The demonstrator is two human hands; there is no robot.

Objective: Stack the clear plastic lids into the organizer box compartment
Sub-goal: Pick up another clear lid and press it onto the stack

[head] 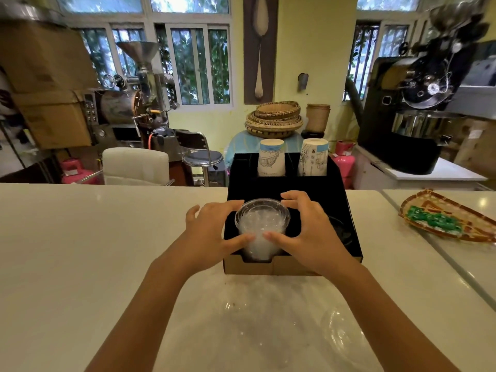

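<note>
Clear lids (261,226) stand stacked in the black organizer box (316,189); left hand (212,234) and right hand (306,229) grip them, fingers curled around, paper cups (271,159) behind.

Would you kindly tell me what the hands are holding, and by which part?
Both hands, left and right, grip the stack of clear plastic lids by its sides.

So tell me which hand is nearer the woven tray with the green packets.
Right. The right hand grips the lid stack on the side facing the woven tray; the left hand holds the stack's far side.
</note>
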